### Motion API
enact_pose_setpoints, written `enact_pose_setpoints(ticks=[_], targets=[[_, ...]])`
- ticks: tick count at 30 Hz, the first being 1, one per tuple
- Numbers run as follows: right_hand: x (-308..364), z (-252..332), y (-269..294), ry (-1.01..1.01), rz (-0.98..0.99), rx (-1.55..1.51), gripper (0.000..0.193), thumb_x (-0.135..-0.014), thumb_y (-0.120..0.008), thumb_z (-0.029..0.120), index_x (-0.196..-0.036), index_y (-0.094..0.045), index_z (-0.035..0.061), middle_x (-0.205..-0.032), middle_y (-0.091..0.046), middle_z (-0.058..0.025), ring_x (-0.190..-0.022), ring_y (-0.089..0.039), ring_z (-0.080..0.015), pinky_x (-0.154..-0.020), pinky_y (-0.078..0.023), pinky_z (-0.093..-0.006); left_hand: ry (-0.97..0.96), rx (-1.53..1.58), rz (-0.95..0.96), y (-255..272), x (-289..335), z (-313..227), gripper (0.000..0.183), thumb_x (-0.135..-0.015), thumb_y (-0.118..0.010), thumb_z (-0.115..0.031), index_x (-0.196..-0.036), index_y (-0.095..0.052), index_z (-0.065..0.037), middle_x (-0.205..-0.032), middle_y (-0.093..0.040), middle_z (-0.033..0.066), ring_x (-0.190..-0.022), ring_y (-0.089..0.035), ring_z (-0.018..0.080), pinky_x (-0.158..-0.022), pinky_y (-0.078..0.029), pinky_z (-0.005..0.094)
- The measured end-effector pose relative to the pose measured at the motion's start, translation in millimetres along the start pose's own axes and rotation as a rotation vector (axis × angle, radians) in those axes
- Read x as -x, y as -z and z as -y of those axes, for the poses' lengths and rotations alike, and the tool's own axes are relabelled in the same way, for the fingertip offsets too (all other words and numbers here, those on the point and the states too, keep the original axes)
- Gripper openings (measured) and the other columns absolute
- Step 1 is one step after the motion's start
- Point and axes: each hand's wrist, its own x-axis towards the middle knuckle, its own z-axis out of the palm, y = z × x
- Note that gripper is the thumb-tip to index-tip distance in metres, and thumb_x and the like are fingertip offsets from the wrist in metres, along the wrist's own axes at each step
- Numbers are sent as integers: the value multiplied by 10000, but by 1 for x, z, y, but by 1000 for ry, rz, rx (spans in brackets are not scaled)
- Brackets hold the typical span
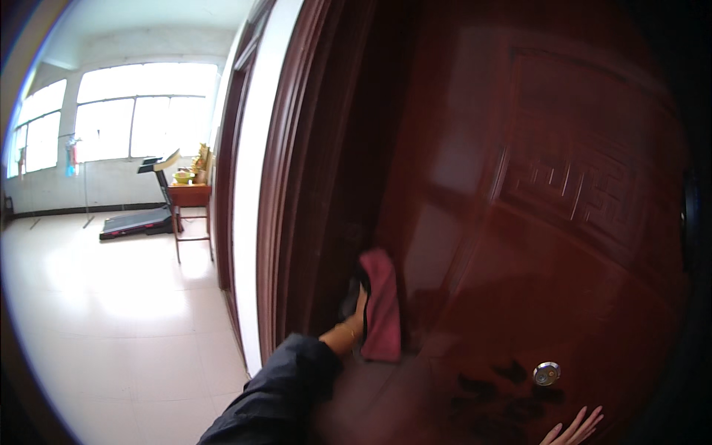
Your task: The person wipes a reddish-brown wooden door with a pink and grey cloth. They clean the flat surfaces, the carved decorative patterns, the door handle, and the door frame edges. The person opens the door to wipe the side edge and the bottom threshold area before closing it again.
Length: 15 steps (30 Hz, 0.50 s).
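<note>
A red cloth (383, 315) is held in the left hand (360, 311) by the left edge of the door (460, 319). The right hand (574, 430) is spread below the lock (546, 373). Fingers could be pinched if the door is swung.

Here's the sleeve (271, 397), dark navy running to black, roomy and puffy, creasing softly along its length and bunching at the cuff (315, 354)! Then the left wrist (337, 340), circled by a thin gold-coloured bracelet (350, 331). And the right hand (575, 430): bare, slim fingers, tapering neatly.
</note>
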Motion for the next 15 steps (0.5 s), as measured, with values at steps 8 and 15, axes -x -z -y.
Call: enact_pose_setpoints(ticks=[8,15], targets=[[2,11,-24,84,-126,153,491,-963,-281,387,-1304,-441,71,-1407,-341,-211,-1302,-303,-420,-1042,-213,-548,-1164,-2049,-616,-56,12,-68,363,-844,-493,-383,-1027,-524,-71,-1103,-471,178,-1224,-349,393,-1070,-124,554],[-3,4,-25,87,-148,163,491,-966,-279,382,-1300,-440,60,-1397,-350,-219,-1289,-316,-431,-1032,-235,-553,-1942,-2339,-131,-333,21,-264,332,-799,-587,-354,-937,-642,-58,-1064,-571,195,-1248,-352,413,-1053,-146,598]])
